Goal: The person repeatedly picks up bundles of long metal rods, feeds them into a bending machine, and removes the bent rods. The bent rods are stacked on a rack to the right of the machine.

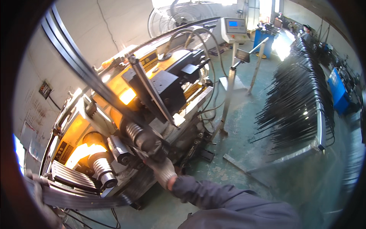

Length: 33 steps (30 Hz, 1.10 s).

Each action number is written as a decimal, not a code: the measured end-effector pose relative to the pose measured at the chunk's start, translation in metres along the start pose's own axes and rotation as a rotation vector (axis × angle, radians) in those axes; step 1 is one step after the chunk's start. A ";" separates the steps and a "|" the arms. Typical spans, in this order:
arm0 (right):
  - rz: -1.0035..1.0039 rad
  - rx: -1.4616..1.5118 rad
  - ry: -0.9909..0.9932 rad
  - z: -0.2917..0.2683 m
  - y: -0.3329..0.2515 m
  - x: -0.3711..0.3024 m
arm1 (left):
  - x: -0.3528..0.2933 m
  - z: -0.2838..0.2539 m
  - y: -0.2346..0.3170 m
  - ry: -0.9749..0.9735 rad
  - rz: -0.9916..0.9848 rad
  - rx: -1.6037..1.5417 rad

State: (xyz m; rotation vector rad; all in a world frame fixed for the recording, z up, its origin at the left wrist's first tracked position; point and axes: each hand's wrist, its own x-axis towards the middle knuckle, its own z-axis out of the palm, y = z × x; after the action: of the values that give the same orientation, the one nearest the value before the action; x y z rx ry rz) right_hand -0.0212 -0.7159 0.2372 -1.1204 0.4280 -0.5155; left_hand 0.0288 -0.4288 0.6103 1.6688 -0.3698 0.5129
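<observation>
My right hand (164,171), in a pale knit glove, is closed around the lower end of a long dark metal bar (87,74). The bar slants from the upper left, across the front of a yellow machine (82,124). Close above that hand is a ribbed steel roller shaft (137,135) on the machine. At the far left edge my left hand (40,196), gloved and blurred, grips one end of a dark flat metal strip (85,199). The strip stretches rightward below a second ribbed shaft (103,170). Motion blurs both pieces, and the fingers are partly hidden.
A control box (234,28) with a blue screen stands behind the machine. To the right, a rack (320,122) carries many thin dark rods (282,103). A metal stand (228,95) rises from the green floor. Cables hang beside the machine; a large fan (181,17) is behind it.
</observation>
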 end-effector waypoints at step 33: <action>-0.241 -1.971 0.940 -0.919 -0.440 -0.143 | -0.643 0.370 -0.041 -0.774 -1.325 -0.737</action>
State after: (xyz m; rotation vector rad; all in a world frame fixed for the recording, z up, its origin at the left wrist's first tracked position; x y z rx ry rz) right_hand -0.7331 -1.4558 0.3064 -2.7940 1.8656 -0.7906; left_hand -0.4497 -0.8164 0.1943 0.9842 0.0708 -1.1496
